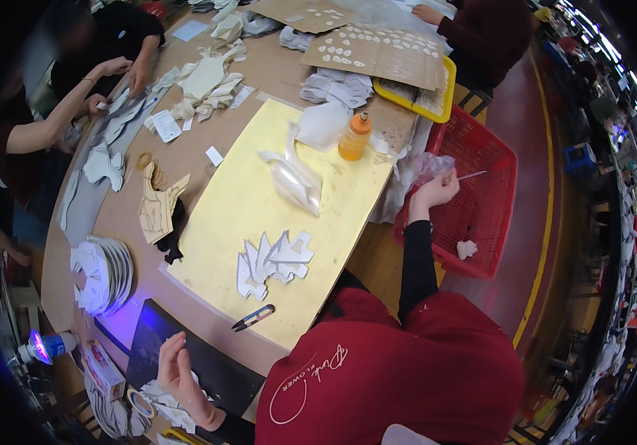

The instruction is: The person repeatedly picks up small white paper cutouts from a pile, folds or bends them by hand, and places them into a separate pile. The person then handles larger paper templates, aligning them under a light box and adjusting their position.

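Observation:
My right hand [433, 189] reaches out over the rim of a red plastic basket [492, 215] and pinches a thin white stick [471, 176]; a crumpled clear plastic bag [426, 165] lies just beside it. My left hand [177, 371] hovers with flat fingers and nothing in it above a black mat [214, 371] at the table's near edge. Between the hands lies a yellow board [237, 208] carrying a pile of white cut shapes [274, 259], small black thread snips [253, 317], a curled clear plastic piece [296, 182] and an orange bottle [354, 136].
Other people's hands work with white pieces at the far left [111, 74] and far right [429, 13]. A fanned stack of white pieces [103, 274], tan cut-outs [157, 208], a cardboard sheet with small white parts [377, 48], a yellow tray [440, 107] and a glowing violet lamp [40, 346] surround the board.

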Demonstrator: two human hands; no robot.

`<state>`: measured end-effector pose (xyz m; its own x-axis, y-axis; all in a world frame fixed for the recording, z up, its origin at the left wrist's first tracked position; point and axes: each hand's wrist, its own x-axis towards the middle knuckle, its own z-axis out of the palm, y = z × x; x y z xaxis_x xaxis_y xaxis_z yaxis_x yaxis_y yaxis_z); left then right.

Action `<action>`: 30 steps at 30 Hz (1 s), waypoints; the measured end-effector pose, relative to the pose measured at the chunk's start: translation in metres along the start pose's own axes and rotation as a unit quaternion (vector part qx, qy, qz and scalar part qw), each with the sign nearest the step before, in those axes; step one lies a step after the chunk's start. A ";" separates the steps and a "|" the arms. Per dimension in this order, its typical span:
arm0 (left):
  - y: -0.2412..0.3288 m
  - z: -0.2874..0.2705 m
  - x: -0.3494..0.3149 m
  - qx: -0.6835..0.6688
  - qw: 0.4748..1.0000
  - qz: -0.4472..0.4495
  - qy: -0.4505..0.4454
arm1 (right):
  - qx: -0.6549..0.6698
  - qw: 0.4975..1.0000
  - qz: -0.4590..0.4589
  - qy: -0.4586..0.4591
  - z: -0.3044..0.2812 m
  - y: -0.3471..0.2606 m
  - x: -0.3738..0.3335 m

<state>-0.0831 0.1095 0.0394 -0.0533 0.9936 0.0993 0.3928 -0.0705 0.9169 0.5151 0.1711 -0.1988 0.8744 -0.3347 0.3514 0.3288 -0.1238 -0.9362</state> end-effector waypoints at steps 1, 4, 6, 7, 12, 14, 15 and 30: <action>-0.001 -0.008 -0.004 -0.013 1.000 -0.010 0.009 | 0.017 0.999 0.023 -0.018 0.013 0.024 -0.005; -0.002 -0.029 -0.011 -0.009 0.999 -0.011 0.050 | -0.117 0.973 0.062 -0.188 0.052 0.071 -0.014; -0.005 -0.045 -0.014 0.012 0.996 -0.007 0.092 | 0.024 0.897 0.160 -0.411 0.061 0.112 0.013; 0.007 -0.051 -0.024 0.052 0.990 -0.020 0.127 | 0.157 0.788 0.405 -0.436 0.060 0.100 -0.010; 0.024 -0.064 -0.035 0.027 0.986 -0.062 0.151 | 0.044 0.692 0.511 -0.508 0.054 0.111 0.023; 0.021 -0.066 -0.029 0.029 0.989 -0.060 0.131 | -0.036 0.723 0.443 -0.529 0.050 0.138 0.049; 0.016 -0.067 -0.032 0.026 0.989 -0.067 0.131 | -0.075 0.733 0.406 -0.540 0.053 0.145 0.055; 0.001 -0.141 0.012 0.120 0.989 -0.032 0.084 | -0.092 0.976 -0.184 -0.069 -0.027 -0.088 0.039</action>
<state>-0.2128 0.1087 0.0964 -0.2290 0.9654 0.1251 0.5884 0.0349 0.8078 0.5107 0.1436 -0.1031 0.7527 -0.1082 0.6494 0.5713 -0.3828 -0.7260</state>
